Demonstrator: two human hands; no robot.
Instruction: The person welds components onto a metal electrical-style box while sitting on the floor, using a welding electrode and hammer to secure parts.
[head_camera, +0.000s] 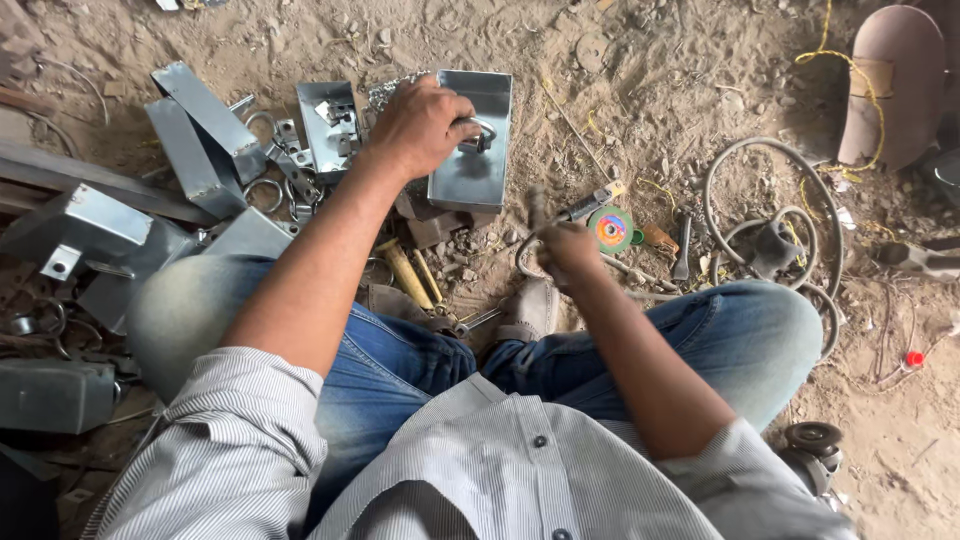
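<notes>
A short tool handle is gripped in the closed right hand; farther out, a metal ring on the grey tray is pinched by the left hand — fingers could be struck if the tray slides on the dirt floor.

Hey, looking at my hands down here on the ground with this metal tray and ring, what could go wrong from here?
1. The left hand grips a metal ring in a sheet-metal tray; its thin edges could cut bare fingers.
2. The right hand holds a tool, possibly a hammer, close to the left hand; a missed blow might hit fingers.
3. The hose coiled beside the knee could snag a leg.
</notes>
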